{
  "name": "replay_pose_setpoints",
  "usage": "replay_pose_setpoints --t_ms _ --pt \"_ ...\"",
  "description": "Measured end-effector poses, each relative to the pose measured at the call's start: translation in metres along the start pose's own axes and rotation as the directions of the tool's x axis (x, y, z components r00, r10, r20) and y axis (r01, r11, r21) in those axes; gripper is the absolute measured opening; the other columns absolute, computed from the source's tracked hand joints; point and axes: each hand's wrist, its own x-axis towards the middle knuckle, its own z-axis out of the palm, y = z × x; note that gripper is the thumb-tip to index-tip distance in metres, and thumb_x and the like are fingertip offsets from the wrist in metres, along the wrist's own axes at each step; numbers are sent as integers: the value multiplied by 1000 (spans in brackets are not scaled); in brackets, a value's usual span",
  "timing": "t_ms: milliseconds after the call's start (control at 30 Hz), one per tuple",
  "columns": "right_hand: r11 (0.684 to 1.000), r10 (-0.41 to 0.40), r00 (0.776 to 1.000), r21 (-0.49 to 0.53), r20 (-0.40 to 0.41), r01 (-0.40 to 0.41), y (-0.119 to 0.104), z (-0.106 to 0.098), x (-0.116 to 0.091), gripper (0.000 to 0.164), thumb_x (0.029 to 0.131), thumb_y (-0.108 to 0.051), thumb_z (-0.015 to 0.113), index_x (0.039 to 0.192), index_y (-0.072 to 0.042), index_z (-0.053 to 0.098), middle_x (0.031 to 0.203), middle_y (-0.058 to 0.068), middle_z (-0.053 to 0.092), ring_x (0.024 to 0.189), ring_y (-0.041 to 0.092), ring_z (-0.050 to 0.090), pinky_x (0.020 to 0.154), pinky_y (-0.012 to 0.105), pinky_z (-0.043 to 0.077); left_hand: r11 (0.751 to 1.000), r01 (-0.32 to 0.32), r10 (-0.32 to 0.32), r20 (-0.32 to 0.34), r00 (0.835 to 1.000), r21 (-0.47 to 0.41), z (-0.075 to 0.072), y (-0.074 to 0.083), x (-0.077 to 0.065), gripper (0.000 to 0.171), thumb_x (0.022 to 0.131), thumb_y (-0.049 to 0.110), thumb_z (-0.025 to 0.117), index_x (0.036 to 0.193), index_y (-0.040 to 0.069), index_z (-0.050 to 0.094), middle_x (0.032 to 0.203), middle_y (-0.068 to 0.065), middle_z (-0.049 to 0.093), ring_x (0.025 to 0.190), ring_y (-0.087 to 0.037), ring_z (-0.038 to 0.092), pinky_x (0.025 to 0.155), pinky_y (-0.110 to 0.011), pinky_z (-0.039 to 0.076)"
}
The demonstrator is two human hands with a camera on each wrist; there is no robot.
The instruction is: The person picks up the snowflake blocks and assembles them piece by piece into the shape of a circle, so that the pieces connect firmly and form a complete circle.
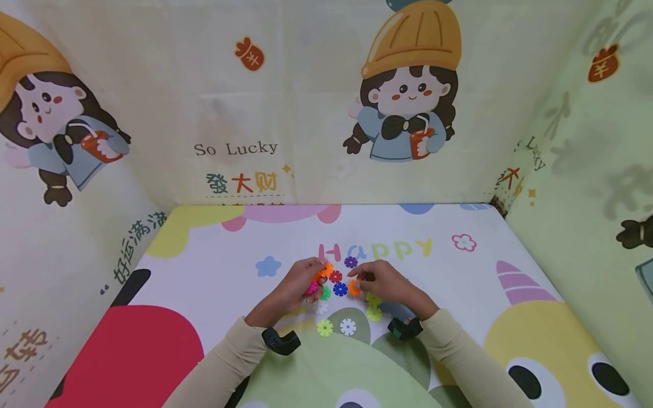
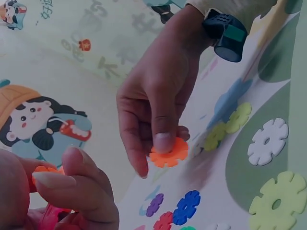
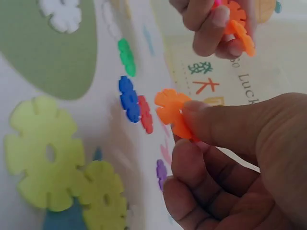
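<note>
My left hand (image 1: 298,283) holds a small cluster of notched plastic snowflake discs: orange discs (image 3: 242,38) set at angles to each other, with a pink disc (image 1: 312,288) below them. How they join is partly covered by the fingers. Facing it, my right hand (image 1: 388,282) pinches a single orange snowflake disc (image 3: 168,110) between thumb and fingers, apart from the cluster. Between the hands on the tabletop lie a red disc (image 1: 335,276), a blue disc (image 1: 340,289) and a purple disc (image 1: 350,262). A green disc (image 1: 326,293) lies close to the left hand.
Nearer me lie a white disc (image 1: 348,326), a yellow-green disc (image 1: 324,327) and another white disc (image 1: 321,307). Two yellow-green discs, the nearer one (image 1: 374,313) plainest, sit under the right wrist. Cartoon-printed cloth (image 1: 316,113) stands behind the table (image 1: 214,283) and at both sides.
</note>
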Motion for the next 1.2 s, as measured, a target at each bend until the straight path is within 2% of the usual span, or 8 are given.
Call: replay_pose_setpoints --t_ms 100,167,300,400,533,667,1033,1200 --pt "1000 -16 1000 22 -10 16 -3 -2 0 19 89 1 65 106 -2 73 86 0 67 67 14 56 59 25 50 1000 -17 17 7 1000 -10 0 -1 1 34 104 30 48 118 0 48 80 -9 56 46 -13 47 42 -19 37" --pt "999 -26 999 38 -24 27 -4 -1 1 15 90 0 66 102 -3 74 91 2 68 69 14 57 62 26 52 999 -36 36 -7 999 1 1 -1 1 37 104 29 48 126 -1 48 85 -13 61 47 -13 49 43 -20 39" --pt "997 -24 998 74 -66 29 -6 0 2 8 89 -2 68 95 -6 72 87 2 68 72 14 62 65 27 55 996 -79 81 -49 996 29 1 0 1 40 104 25 46 135 -2 47 96 -24 62 52 -14 53 47 -21 43" --pt "994 -4 995 109 -104 15 -10 -1 2 7 89 -2 68 94 -6 70 83 2 67 70 18 65 65 31 56 995 -92 94 -69 993 32 1 0 1 38 105 23 46 133 -2 49 99 -28 61 56 -14 55 50 -22 45" --pt "991 -12 990 130 -139 30 -13 -2 2 6 89 0 68 94 -3 68 84 5 68 71 21 66 67 34 56 994 -106 108 -69 992 38 3 0 1 37 104 22 47 129 -5 52 90 -21 64 58 -13 57 53 -22 48" --pt "991 -14 989 129 -149 33 -17 -5 1 6 88 -1 70 93 -5 69 89 4 69 76 16 67 70 29 56 992 -111 115 -69 991 51 6 0 0 37 104 21 48 129 -6 54 84 -12 65 59 -13 57 55 -22 49" --pt "992 -76 981 83 -181 92 -28 -8 1 6 86 -2 73 89 -7 73 88 -2 69 81 15 66 72 26 55 992 -113 115 -31 993 56 8 -3 3 40 104 23 47 126 -11 52 82 -10 64 57 -13 56 54 -21 49" --pt "989 -78 973 109 -218 104 -28 -8 1 6 86 -3 73 91 -7 72 89 -1 69 83 16 67 74 28 55 991 -116 118 -34 992 71 10 -4 4 40 103 24 49 124 -10 54 82 -10 63 58 -13 57 55 -21 48"
